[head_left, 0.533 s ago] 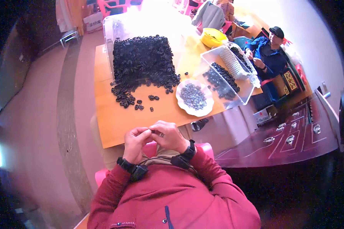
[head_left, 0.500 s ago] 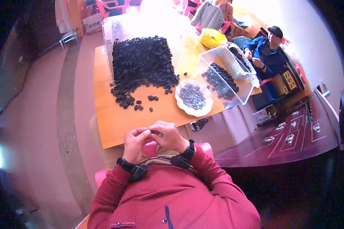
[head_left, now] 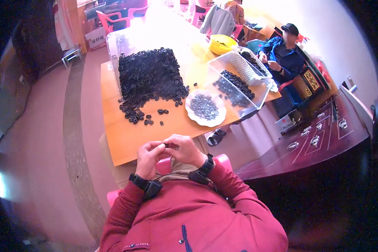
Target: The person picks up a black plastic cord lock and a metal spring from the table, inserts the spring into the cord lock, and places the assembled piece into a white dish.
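Observation:
My left hand and my right hand meet fingertip to fingertip just off the table's near edge. Pinched between them is a small black part, mostly covered by the fingers. Beyond my hands, several loose black oval parts lie on the wooden table. They trail from a large heap of the same black parts. To the right of these, a white scalloped plate bears many small shiny metal pieces.
A clear plastic bin with black parts stands right of the plate, beside a white perforated basket and a yellow bowl. Another person sits at the far right. A dark red table lies at my right.
The view has shifted slightly, so the table and its contents appear a little further left. My hands keep the same pinch on the small black part.

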A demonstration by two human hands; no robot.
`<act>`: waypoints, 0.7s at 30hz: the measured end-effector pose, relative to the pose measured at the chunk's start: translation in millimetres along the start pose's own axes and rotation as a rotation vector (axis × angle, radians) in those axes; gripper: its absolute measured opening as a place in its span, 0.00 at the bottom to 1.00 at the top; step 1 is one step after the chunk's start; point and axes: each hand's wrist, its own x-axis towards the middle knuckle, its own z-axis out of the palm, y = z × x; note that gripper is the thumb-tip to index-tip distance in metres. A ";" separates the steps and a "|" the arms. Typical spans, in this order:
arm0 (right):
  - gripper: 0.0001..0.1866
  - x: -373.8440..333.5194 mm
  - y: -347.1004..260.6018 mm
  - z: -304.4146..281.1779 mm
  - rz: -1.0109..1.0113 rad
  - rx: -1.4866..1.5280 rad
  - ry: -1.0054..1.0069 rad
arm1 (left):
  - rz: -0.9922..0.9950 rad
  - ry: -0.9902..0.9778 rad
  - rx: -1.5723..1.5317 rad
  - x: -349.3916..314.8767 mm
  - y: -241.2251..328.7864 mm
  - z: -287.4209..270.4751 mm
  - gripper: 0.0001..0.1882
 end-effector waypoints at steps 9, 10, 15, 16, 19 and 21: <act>0.12 30.6 -5.3 -130.4 -0.014 -0.541 0.478 | -0.026 0.060 0.028 -8.9 9.1 6.1 0.08; 0.12 40.7 -0.1 -156.6 -0.070 -0.667 0.555 | -0.018 0.058 0.049 -11.2 12.2 8.8 0.08; 0.14 42.9 47.1 -252.2 -0.014 -1.161 0.550 | 0.135 -0.055 0.204 -27.9 35.9 31.4 0.07; 0.15 43.2 52.1 -251.4 0.094 -1.147 0.571 | 0.129 -0.042 0.204 -36.2 49.1 40.1 0.07; 0.13 40.2 36.0 -210.3 0.165 -0.836 0.586 | 0.598 -0.427 0.344 -76.1 81.6 57.5 0.09; 0.13 36.5 20.8 -180.1 0.221 -0.673 0.486 | 0.709 -0.590 0.159 -109.2 104.5 73.9 0.07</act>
